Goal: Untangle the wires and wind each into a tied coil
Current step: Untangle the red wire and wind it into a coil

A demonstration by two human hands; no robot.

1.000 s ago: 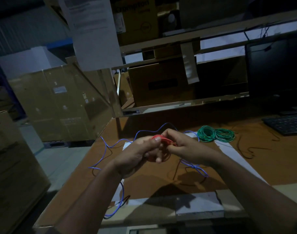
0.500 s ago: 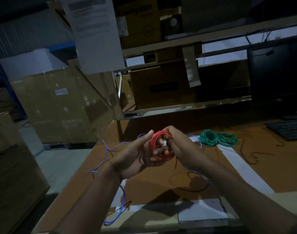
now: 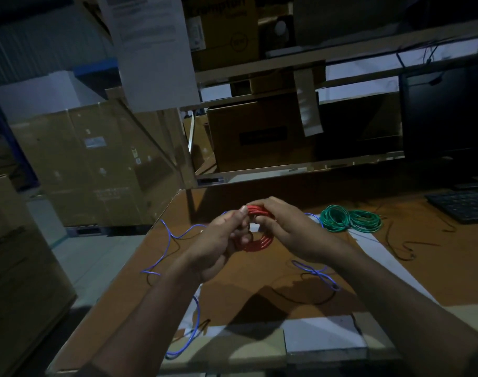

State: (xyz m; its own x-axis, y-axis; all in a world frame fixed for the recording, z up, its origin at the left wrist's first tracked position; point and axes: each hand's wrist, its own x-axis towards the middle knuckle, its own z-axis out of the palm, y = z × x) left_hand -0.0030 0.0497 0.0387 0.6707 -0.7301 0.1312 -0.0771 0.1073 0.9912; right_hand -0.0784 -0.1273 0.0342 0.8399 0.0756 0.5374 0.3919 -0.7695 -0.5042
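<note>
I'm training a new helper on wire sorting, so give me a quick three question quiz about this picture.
1. True or false: the green coil is lying on the table.
2. Which wire do the left hand and right hand both grip? A) red coil B) blue wire C) green coil
3. Fill in: the loose wire trailing over the table's left edge is ____.

Key: 1 true; 2 A; 3 blue.

"Crompton" brand name (top cut off) on yellow cardboard box (image 3: pixel 227 25), hanging paper sheet (image 3: pixel 151 50) print illegible
</note>
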